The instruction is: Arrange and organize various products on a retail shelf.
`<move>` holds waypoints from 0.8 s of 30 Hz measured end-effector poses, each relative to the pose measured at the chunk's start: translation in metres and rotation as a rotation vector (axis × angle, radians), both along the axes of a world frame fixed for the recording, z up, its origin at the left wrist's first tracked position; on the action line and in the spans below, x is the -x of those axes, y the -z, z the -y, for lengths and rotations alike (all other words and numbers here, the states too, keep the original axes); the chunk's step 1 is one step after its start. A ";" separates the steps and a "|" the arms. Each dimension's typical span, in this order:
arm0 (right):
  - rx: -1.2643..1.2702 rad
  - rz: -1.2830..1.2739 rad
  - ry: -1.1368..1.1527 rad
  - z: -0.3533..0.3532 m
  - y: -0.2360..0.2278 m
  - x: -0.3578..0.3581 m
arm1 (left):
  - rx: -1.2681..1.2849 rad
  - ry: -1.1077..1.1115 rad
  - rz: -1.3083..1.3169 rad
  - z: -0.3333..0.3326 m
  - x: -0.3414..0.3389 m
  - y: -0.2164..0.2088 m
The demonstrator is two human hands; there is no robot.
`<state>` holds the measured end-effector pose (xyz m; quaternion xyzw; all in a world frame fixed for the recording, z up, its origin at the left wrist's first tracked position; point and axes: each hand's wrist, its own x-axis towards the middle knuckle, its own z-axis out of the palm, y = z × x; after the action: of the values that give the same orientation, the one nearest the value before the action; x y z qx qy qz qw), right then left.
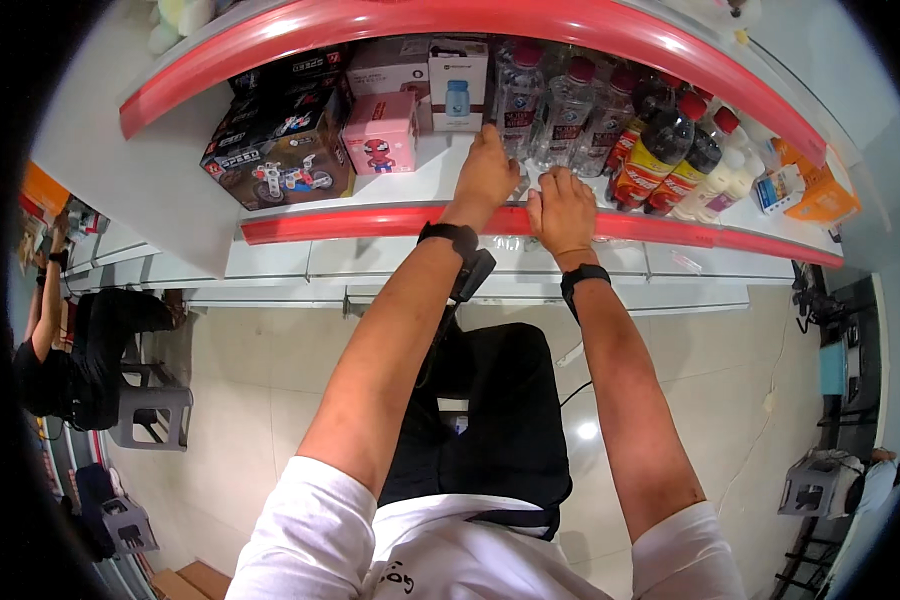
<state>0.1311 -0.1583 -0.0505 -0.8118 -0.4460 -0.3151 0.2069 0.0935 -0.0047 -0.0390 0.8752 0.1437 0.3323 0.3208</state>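
L hand (486, 180) & R hand (567, 212) by clear bottles (567, 115); fingers bunched, can't tell grip; stray nudge could topple 1.

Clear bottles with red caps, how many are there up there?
3 that I see: the left bottle by the left hand, the middle bottle beyond the right hand, the right bottle beside dark soda bottles. More may hide behind.

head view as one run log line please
left hand: near clear bottles | right hand: near clear bottles | grip: unclear | nearby: white box
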 end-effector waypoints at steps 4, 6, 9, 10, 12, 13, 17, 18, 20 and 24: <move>0.006 -0.011 -0.006 0.000 0.001 -0.001 | 0.029 -0.011 -0.068 0.002 0.002 -0.003; 0.008 -0.017 0.010 0.000 0.001 -0.001 | 0.017 -0.007 -0.063 0.002 0.001 -0.004; -0.079 0.057 -0.008 -0.002 0.001 -0.001 | 0.039 -0.006 -0.095 0.003 0.003 -0.006; -0.085 0.057 -0.033 -0.001 0.001 -0.001 | 0.047 0.002 -0.083 0.003 0.004 -0.004; -0.089 0.052 -0.059 0.000 0.001 -0.002 | 0.049 0.030 -0.041 0.000 0.003 -0.003; -0.096 0.052 -0.039 0.001 0.001 -0.003 | 0.041 0.049 -0.042 0.003 0.002 -0.006; -0.099 0.010 -0.062 0.002 -0.001 -0.004 | 0.078 0.030 -0.078 0.000 -0.001 -0.003; -0.116 0.028 -0.075 -0.001 0.000 -0.003 | 0.049 0.037 -0.033 -0.005 0.000 0.000; -0.154 0.077 -0.101 0.000 0.002 -0.006 | -0.016 0.028 0.024 -0.005 -0.003 0.003; -0.156 0.055 -0.088 0.003 0.004 -0.006 | -0.078 0.029 0.009 -0.005 -0.005 0.005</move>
<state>0.1369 -0.1616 -0.0549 -0.7640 -0.4606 -0.3616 0.2709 0.0987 0.0000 -0.0444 0.8876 0.1165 0.3368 0.2918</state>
